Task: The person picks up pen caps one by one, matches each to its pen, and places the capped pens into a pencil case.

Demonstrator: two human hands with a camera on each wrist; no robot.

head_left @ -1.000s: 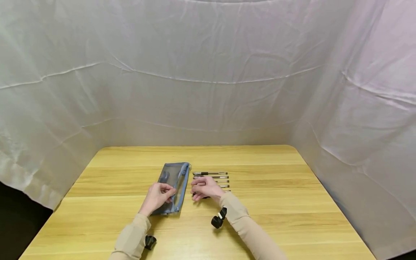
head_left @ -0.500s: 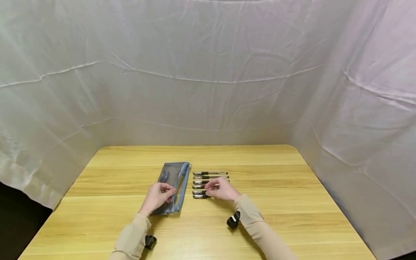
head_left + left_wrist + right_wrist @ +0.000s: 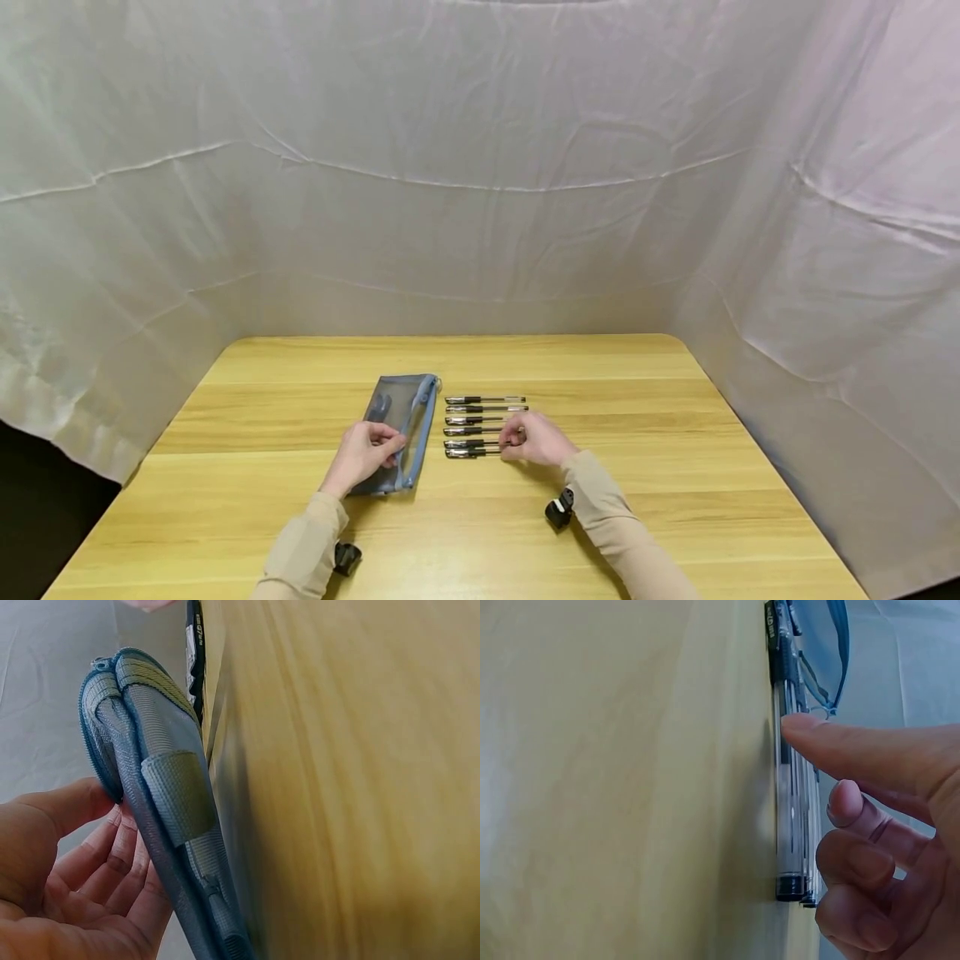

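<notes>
A blue-trimmed, see-through mesh zip pouch (image 3: 390, 393) lies left of the table's middle, with its zip side parted towards the pens. My left hand (image 3: 362, 457) pinches the near layer of that opening; in the left wrist view, the thumb and fingers of the hand (image 3: 90, 885) meet at the pouch's zip edge (image 3: 180, 795). Right of it, several black gel pens lie in a row, caps to the left. At the barrel of the nearest pen (image 3: 461, 454) is my right hand (image 3: 536, 440). The right wrist view shows its thumb on the pen's clear barrel (image 3: 789, 825), the other fingers loosely bent.
Other pens, such as the farthest pen (image 3: 480, 400), lie parallel beyond the right hand. The wooden table (image 3: 615, 417) carries everything, and pale fabric curtains (image 3: 480, 233) stand around its back and sides. A small black camera (image 3: 558, 510) is strapped to the right wrist.
My right hand has moved rightwards from the pens' cap ends to their barrels, uncovering the caps. The left hand and the pouch have stayed in place.
</notes>
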